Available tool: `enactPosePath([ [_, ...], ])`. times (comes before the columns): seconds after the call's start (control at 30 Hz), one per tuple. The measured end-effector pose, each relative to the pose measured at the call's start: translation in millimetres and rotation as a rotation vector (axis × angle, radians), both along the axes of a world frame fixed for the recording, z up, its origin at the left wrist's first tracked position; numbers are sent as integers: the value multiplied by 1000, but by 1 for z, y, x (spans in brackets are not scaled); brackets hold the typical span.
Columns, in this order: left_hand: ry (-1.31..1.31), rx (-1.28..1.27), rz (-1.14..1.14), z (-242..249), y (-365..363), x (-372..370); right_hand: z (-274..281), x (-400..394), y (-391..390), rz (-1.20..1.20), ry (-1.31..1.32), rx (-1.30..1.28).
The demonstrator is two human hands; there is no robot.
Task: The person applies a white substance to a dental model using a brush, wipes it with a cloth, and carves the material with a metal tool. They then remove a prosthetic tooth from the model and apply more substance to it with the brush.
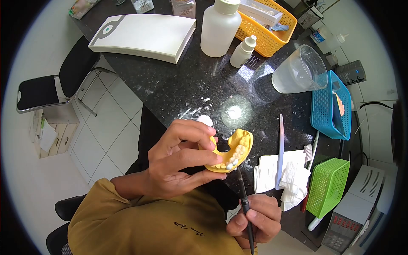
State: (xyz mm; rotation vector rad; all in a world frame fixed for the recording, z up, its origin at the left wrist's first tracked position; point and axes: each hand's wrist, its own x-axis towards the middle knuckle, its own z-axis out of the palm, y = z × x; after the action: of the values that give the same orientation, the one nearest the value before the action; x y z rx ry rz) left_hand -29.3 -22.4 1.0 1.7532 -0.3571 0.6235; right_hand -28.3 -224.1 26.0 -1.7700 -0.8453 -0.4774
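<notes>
My left hand (182,157) is closed around a yellow dental model (247,146), with thumb and fingers on its edge and inner side. Cream and whiter teeth (232,162) run along the model's arch, facing up toward me. In my right hand (260,219), a slim dark-handled brush (244,193) is pinched between thumb and fingers. Its narrow tip points up, right at the whiter teeth near the front of the arch. A white cotton-like tuft (205,120) shows just beyond my left fingers, over the dark countertop (170,93).
Right of my hands lie folded white tissues (267,172), a long pale spatula-like tool (281,144) and a toothbrush (307,153). A green basket (327,187), blue basket (331,114) and clear cup (297,72) stand farther right. White bottles (220,32) and a white box (144,36) are beyond.
</notes>
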Motion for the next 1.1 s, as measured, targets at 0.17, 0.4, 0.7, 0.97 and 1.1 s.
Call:
enactPosePath([
  [0.17,22,3,-22,2,3,0,-2,1,0,-4,39,26],
  [0.4,-1,-67,-112,-4,7,2,-4,5,-10,63,141,155],
  [0.7,-32,-30,-193,-7,11,1,-6,-1,-7,33,71,202],
  [0.97,-28,-50,-197,-7,10,1,-6,1,-9,80,83,149],
  [1.1,-72,-53,-161,-11,8,3,-5,2,-9,125,76,79],
])
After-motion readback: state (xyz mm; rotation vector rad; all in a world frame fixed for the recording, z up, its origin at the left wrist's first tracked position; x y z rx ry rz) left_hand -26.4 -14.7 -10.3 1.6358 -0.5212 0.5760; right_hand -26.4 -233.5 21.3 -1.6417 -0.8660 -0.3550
